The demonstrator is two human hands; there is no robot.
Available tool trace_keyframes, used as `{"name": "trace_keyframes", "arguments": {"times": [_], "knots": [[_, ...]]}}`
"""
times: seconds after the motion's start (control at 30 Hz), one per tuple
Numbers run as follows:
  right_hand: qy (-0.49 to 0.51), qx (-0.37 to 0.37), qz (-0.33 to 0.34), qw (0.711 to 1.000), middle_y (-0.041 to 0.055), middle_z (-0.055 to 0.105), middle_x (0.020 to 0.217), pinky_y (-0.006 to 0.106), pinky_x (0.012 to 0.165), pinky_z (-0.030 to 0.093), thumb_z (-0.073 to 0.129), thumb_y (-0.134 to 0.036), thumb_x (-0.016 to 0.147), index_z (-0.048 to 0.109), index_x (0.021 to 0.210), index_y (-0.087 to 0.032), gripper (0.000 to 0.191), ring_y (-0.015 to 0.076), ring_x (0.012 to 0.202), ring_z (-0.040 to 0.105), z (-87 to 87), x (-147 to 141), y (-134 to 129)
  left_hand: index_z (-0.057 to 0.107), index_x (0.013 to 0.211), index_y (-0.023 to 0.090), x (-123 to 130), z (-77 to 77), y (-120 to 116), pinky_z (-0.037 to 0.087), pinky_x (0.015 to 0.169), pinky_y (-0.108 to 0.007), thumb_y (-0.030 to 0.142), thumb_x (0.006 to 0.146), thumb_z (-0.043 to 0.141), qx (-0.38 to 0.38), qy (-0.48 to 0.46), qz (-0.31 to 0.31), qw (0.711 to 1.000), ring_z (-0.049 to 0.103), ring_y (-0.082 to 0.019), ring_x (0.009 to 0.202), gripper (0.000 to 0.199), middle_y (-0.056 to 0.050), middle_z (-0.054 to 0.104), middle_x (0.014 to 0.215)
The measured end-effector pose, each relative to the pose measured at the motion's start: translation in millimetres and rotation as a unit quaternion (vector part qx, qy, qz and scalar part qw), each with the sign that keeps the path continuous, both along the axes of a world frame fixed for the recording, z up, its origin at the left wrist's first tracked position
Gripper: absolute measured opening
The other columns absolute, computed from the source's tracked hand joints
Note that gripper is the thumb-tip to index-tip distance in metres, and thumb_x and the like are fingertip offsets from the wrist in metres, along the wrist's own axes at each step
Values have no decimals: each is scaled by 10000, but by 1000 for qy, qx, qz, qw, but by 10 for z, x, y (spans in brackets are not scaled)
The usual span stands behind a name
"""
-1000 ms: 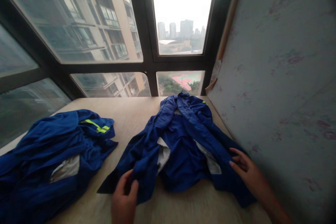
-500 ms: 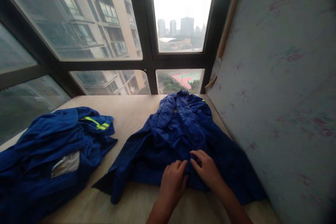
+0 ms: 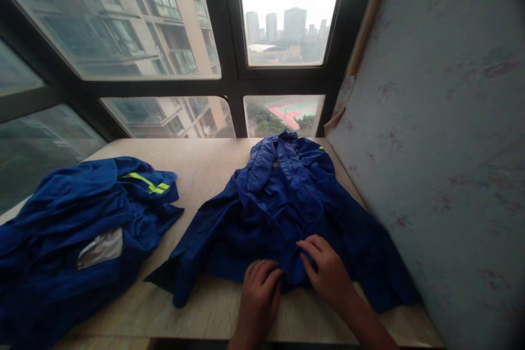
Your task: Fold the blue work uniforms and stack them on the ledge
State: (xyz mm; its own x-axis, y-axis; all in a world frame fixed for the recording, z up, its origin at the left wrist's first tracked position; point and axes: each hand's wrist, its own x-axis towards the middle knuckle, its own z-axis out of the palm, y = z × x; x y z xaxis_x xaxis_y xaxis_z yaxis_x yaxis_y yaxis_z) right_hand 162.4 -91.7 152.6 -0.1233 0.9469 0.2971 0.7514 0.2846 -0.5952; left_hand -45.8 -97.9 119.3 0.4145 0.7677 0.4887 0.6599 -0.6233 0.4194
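A blue work jacket lies front up on the pale ledge, collar toward the window and sleeves spread to both sides. At its lower front edge, my left hand has its fingers curled onto the cloth. My right hand is just to the right, thumb and fingers closing on the front opening near the hem. The fingertips partly hide the fabric between them. To the left lies a second blue garment, crumpled, with a yellow-green reflective strip and a whitish patch showing.
The pale ledge runs up to dark-framed windows. A wall with floral paper rises close along the right, near the jacket's right sleeve. The ledge's front edge shows at the bottom.
My left hand has shifted slightly down and left, farther from my right hand, which stays at the front opening. The view has tilted down a little, showing the ledge's front edge.
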Motion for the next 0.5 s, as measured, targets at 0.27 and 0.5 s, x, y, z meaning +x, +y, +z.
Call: {"name": "trace_keyframes", "arguments": {"times": [0.27,0.5], "knots": [[-79,-89,55,991,45,661,1072,420,885,525,712,-130,760,622,1178,-253,445,260,989,622,-74,-243,-239,668,1020,222,8,-21,7,539,812,-399,135,912,527,-15,-28,32,999,661,-219,869,198,-50,707,919],[-91,-38,-7,995,78,674,1075,411,866,515,670,-129,794,574,1253,-216,477,262,973,633,-418,-247,-348,680,978,228,56,-24,22,539,812,-380,173,917,562,-4,-72,70,995,657,-206,845,143,-38,697,884]]}}
